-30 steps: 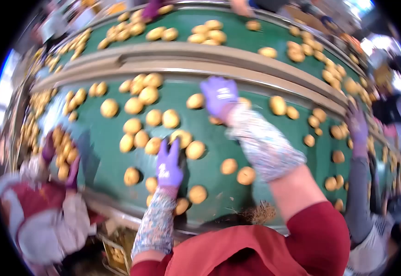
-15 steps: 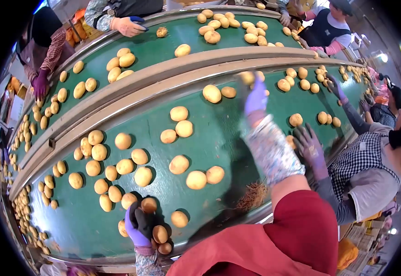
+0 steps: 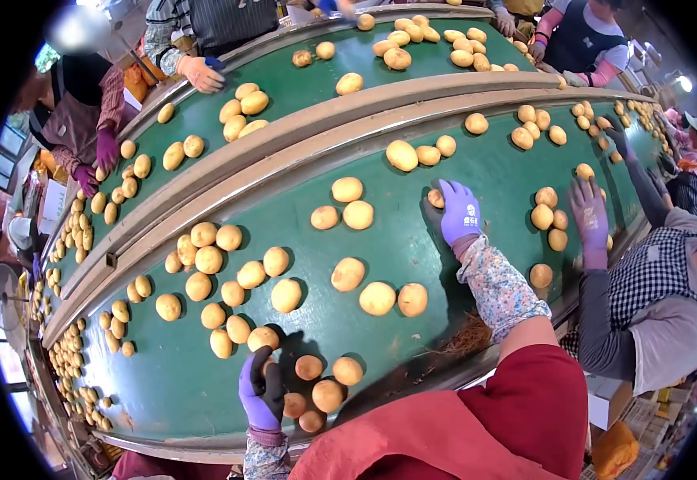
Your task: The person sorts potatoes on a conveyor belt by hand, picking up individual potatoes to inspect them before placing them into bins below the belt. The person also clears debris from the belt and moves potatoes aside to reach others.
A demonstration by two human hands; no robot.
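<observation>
I stand at a green conveyor belt [image 3: 412, 240] covered with yellow potatoes. My left hand [image 3: 260, 394], in a purple glove, rests at the near edge among a small cluster of potatoes [image 3: 316, 384] and curls around one of them. My right hand [image 3: 459, 211], also purple-gloved with a patterned sleeve, reaches out over the belt and closes on a small potato [image 3: 436, 198]. Two potatoes [image 3: 395, 298] lie side by side between my hands.
A second belt [image 3: 300, 88] with potatoes runs beyond a metal divider [image 3: 284, 148]. A co-worker's purple-gloved hand [image 3: 590, 216] reaches onto my belt at the right. Other people work along the far belt at upper left and upper right. Dry roots [image 3: 468, 340] lie at the near edge.
My right hand has drawn back toward me and lowered onto a small potato. My left hand stayed at the near edge by the cluster. The potatoes have drifted along the belt.
</observation>
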